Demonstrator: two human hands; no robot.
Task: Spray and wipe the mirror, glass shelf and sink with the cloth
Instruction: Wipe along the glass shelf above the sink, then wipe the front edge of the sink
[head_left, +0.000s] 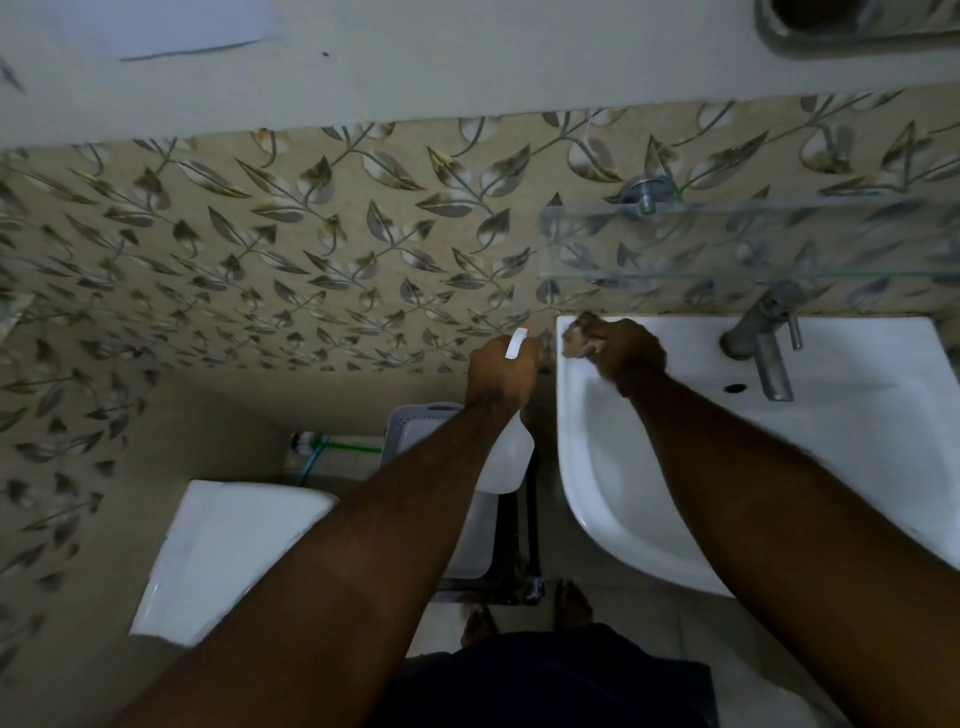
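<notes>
The white sink (857, 467) hangs on the tiled wall at the right, with a metal tap (769, 343) at its back. My right hand (626, 353) presses a crumpled brownish cloth (576, 338) onto the sink's back left corner. Just left of the sink, my left hand (501, 374) grips a white spray bottle (506, 462) by its neck, the red-tipped nozzle (518, 343) pointing up at the wall. A glass shelf (753, 244) is fixed above the sink. The mirror's lower frame (857, 26) shows at the top right corner.
A white toilet cistern lid (223, 556) sits at the lower left. A white perforated basket (415, 426) on a dark metal stand stands between it and the sink. A green hose (353, 447) runs along the floor by the wall. My bare feet (571, 608) are below.
</notes>
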